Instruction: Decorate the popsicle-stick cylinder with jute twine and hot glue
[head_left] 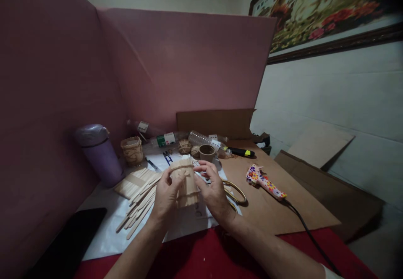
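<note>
A small round pot covered in pale wooden sticks (186, 186) is held up above the white sheet, with twine around its upper part and another band lower down. My left hand (167, 193) is closed around its left side, the thumb lying across the front. On the right side, my right hand (214, 188) has its thumb and forefinger at the upper edge by the twine, the other fingers raised. White material shows at the pot's top. Loose craft sticks (141, 207) lie left of my hands, beside a banded bundle of sticks (134, 182).
A floral glue gun (264, 182) with a black cord rests on cardboard (296, 211) at right. Scissors (236, 191) lie beside my right hand. Behind stand a cup (207, 152), twine balls (184, 146), plastic bottles (201, 139), a cutter (241, 152), a basket (132, 151) and a purple tumbler (102, 157).
</note>
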`<act>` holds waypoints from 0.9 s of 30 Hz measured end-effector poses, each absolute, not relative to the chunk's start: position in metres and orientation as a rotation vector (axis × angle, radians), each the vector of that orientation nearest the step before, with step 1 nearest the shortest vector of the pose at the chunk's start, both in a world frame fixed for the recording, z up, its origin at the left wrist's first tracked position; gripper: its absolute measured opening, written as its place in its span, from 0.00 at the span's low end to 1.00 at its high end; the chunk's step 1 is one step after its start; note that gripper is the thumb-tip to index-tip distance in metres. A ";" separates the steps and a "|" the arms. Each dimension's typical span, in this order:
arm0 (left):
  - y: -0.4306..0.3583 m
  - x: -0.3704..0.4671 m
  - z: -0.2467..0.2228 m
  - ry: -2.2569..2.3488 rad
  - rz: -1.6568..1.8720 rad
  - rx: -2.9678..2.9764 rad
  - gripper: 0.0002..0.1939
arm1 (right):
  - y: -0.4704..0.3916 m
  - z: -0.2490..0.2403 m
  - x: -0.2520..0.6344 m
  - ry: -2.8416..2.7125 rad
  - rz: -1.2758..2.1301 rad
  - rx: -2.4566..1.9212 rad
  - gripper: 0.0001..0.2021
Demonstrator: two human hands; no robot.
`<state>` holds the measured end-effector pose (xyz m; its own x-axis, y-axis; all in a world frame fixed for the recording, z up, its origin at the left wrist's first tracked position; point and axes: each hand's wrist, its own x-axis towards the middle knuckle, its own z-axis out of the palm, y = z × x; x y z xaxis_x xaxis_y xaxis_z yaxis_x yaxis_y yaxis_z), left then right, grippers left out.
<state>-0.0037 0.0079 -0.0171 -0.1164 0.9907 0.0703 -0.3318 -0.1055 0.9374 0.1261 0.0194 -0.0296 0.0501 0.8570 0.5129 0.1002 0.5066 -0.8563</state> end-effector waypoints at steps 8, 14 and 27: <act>0.004 0.001 -0.013 0.969 1.484 1.019 0.28 | 0.024 -0.027 0.129 -1.452 0.607 -0.926 0.05; 0.008 0.000 -0.020 0.982 1.477 1.059 0.30 | 0.024 -0.027 0.128 -1.471 0.602 -0.979 0.04; 0.011 -0.004 -0.021 0.966 1.495 0.991 0.28 | 0.035 -0.023 0.133 -1.293 0.980 -0.945 0.10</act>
